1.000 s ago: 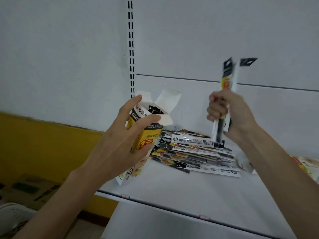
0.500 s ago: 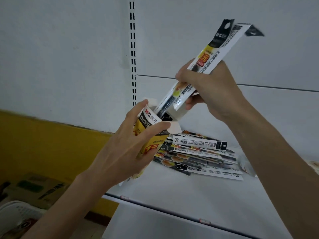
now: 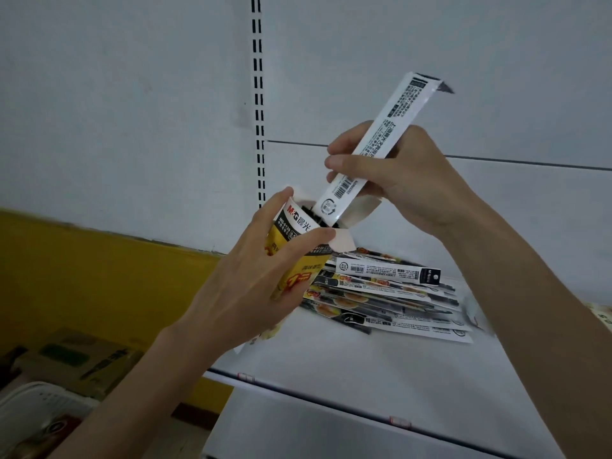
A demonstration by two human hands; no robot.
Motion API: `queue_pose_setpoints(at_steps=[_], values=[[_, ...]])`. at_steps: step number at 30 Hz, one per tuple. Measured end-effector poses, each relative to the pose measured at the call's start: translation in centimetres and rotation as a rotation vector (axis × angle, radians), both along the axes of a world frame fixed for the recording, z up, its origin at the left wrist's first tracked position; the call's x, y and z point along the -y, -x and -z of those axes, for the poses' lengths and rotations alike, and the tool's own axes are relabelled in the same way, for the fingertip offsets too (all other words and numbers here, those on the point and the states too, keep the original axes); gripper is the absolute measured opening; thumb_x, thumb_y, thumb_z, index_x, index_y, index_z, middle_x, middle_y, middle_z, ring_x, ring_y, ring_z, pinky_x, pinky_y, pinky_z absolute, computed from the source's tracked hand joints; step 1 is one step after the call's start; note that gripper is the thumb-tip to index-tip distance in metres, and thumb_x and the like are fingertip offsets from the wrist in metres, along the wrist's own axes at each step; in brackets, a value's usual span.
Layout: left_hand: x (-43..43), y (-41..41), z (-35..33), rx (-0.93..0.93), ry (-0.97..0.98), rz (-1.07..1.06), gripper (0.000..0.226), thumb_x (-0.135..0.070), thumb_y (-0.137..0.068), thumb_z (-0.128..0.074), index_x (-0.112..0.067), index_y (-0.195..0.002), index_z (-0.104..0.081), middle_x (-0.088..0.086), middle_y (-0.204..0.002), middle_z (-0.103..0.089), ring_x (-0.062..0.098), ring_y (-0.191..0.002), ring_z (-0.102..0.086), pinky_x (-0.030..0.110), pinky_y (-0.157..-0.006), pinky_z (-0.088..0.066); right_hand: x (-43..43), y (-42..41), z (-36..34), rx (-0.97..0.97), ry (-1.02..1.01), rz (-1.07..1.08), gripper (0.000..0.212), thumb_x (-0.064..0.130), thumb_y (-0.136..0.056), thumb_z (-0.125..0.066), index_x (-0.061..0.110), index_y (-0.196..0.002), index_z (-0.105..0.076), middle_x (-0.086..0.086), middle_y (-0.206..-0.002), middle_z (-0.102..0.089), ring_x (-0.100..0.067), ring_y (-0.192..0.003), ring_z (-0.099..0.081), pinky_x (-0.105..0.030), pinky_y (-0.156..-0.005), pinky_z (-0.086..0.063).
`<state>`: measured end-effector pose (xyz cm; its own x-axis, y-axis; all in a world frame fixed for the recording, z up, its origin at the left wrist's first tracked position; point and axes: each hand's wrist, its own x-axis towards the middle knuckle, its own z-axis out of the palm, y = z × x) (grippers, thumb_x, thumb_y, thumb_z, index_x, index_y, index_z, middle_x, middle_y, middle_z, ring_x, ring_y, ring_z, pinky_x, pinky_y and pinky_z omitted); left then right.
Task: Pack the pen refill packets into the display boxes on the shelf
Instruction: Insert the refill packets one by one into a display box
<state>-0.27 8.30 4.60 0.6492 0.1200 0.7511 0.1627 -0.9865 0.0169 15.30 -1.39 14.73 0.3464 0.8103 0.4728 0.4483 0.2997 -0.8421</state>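
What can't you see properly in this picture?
All in the head view:
Inside of the display box: hidden by its walls and the packet in its mouth.
Packet's lower end: hidden inside the box.
Box's lower half: covered by the left hand.
Pile of packets on the shelf: left ends behind box and hand; count unclear.
Item at the right edge: cut off.

I am counting two hands, left hand [image 3: 251, 293] and right hand [image 3: 414, 180]; one display box [image 3: 299, 223]; one visible raised packet [image 3: 390, 127]; one packet pile [image 3: 397, 293], number unclear.
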Motion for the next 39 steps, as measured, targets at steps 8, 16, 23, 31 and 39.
queue_pose_setpoints(at_steps=[8, 16, 23, 31, 39], values=[[-0.3, 0.0, -0.1, 0.002, 0.004, 0.018, 0.070, -0.021, -0.069, -0.078, -0.035, -0.125, -0.038, 0.001, -0.142, -0.018, 0.035, -0.112, -0.052, 0.031, -0.063, -0.054, -0.7, -0.2, 0.4, 0.073, 0.144, 0.008, 0.020, 0.029, -0.080, -0.068, 0.017, -0.095, -0.067, 0.004, -0.080, -0.068, -0.013, -0.070, -0.062, -0.020, -0.056, -0.047], [-1.2, 0.4, 0.3, 0.022, 0.050, 0.022, 0.061, -0.031, -0.072, -0.063, -0.036, -0.127, -0.036, 0.007, -0.146, -0.018, 0.015, -0.109, -0.044, 0.021, -0.064, -0.050, -0.5, -0.5, 2.0, 0.273, 0.182, -0.082, 0.009, 0.007, -0.081, -0.067, 0.015, -0.085, -0.070, -0.005, -0.073, -0.069, -0.005, -0.058, -0.055, -0.015, -0.050, -0.038], [-1.7, 0.2, 0.7, 0.051, 0.122, 0.024, 0.066, -0.024, -0.075, -0.072, -0.041, -0.125, -0.033, 0.000, -0.146, -0.014, 0.014, -0.108, -0.042, 0.021, -0.062, -0.053, -0.6, -2.1, 4.0, 0.117, -0.294, 0.197, 0.013, 0.005, -0.085, -0.059, 0.014, -0.081, -0.066, 0.002, -0.070, -0.064, -0.003, -0.055, -0.052, -0.016, -0.049, -0.039], [-2.1, 0.3, 1.1, 0.071, 0.194, 0.028, 0.067, -0.028, -0.076, -0.066, -0.047, -0.125, -0.024, 0.006, -0.147, -0.014, 0.022, -0.113, -0.048, 0.025, -0.068, -0.054, 0.1, -7.4, 12.7, 0.711, 0.808, 0.177, 0.031, 0.028, -0.080, -0.069, 0.021, -0.111, -0.065, 0.007, -0.107, -0.062, -0.014, -0.101, -0.057, -0.024, -0.082, -0.043], [-2.0, 0.2, 1.1, 0.065, 0.214, 0.028, 0.075, -0.019, -0.074, -0.072, -0.051, -0.123, -0.023, 0.004, -0.148, -0.012, 0.014, -0.113, -0.042, 0.023, -0.069, -0.053, 0.6, -7.5, 12.4, 0.588, 0.688, 0.252, 0.032, 0.016, -0.079, -0.070, 0.020, -0.111, -0.066, 0.000, -0.105, -0.066, -0.012, -0.093, -0.058, -0.017, -0.077, -0.042]])
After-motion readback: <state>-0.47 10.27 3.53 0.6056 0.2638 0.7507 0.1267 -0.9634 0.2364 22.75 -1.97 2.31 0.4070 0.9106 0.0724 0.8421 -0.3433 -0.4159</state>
